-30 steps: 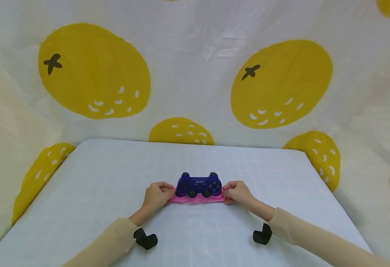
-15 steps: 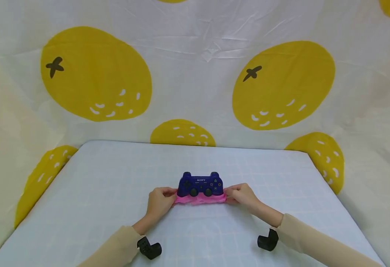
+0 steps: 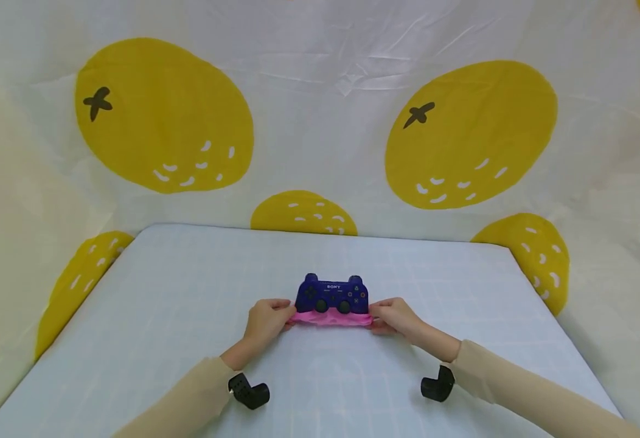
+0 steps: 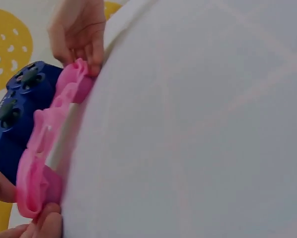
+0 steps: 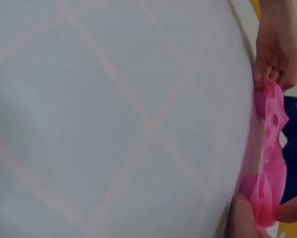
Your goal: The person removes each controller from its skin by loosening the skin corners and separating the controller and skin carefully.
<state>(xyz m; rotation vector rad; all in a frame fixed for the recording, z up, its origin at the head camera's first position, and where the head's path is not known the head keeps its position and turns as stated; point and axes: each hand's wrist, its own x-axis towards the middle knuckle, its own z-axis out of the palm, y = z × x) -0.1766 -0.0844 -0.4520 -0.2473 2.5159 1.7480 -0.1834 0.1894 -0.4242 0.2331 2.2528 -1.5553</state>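
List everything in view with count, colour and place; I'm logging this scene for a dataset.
game controller: one, dark blue, middle of the table, partly inside the pink cover.
silicone cover: one, pink with holes, stretched along the controller's near edge between both hands.
table: one, pale blue-white with a faint grid.
backdrop cloth: one, white with yellow orange-fruit prints, behind and beside the table.
wrist cameras: two, black, one at each wrist.
sleeves: two, beige.
left hand: pinches the cover's left end.
right hand: pinches the cover's right end.
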